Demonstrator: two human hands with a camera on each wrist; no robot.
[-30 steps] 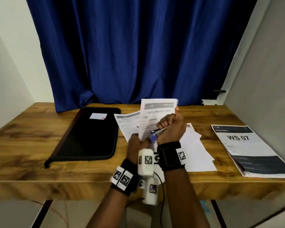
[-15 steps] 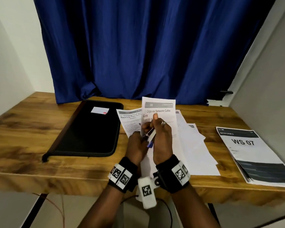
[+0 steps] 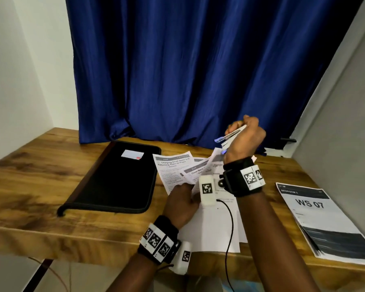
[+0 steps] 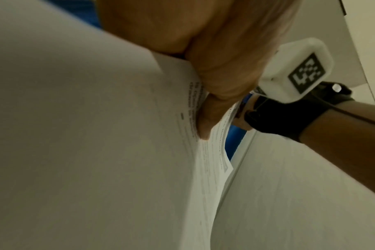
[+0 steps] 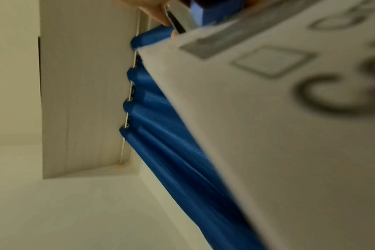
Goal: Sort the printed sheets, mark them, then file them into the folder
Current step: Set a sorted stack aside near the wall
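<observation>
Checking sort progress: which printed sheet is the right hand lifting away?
The "Organize" sheet, pinched with a pen by the right hand; the others stay fanned in the left hand.

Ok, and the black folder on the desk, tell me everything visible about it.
The black folder lies flat and closed on the wooden desk, to the left of the fanned printed sheets. It looks like soft fabric with rounded corners, a zip edge running round it and a brownish spine on its left side. A small white label with a red mark sits near its far end. Neither of the hands touches it.
</observation>
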